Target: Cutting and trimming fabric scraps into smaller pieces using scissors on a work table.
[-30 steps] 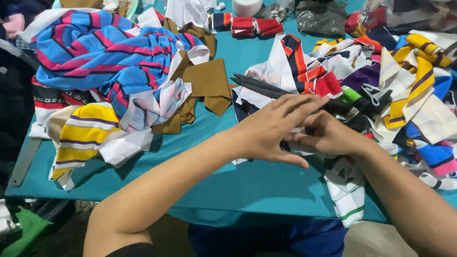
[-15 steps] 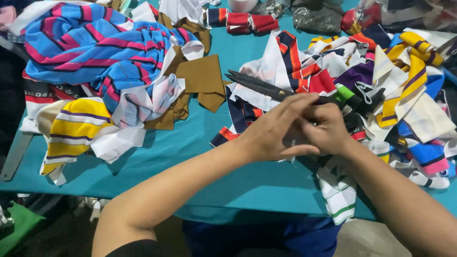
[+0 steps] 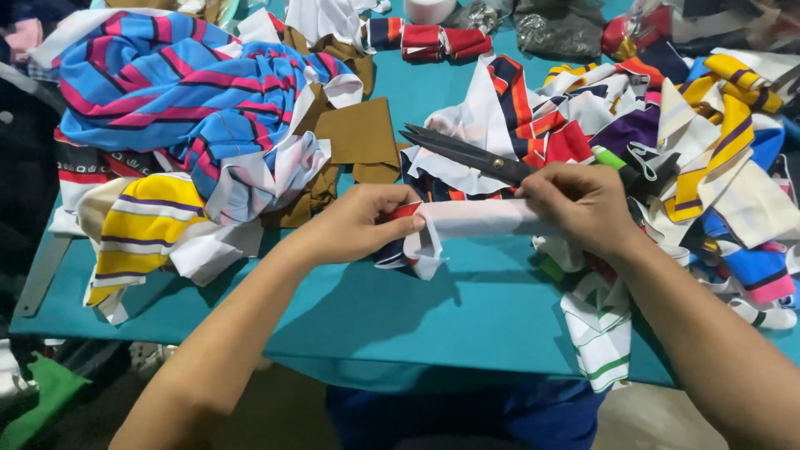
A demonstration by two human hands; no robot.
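My left hand (image 3: 360,221) and my right hand (image 3: 583,204) hold a long white fabric strip (image 3: 487,218) stretched level between them above the teal table (image 3: 417,325). One end of the strip hangs down near the left hand, with a red and navy scrap under its thumb. Large black scissors (image 3: 467,154) lie on the scrap pile just behind the strip, blades pointing left. A green marker (image 3: 612,158) rests beside my right hand.
Heaps of striped fabric scraps cover the table: blue and pink cloth (image 3: 167,92) at left, yellow striped pieces (image 3: 142,237) at front left, brown pieces (image 3: 358,133) in the middle, mixed colours (image 3: 717,125) at right. A white-green striped scrap (image 3: 600,337) hangs over the front edge.
My hands were bunched together over the right pile; they have drawn apart, pulling the white strip out flat between them.
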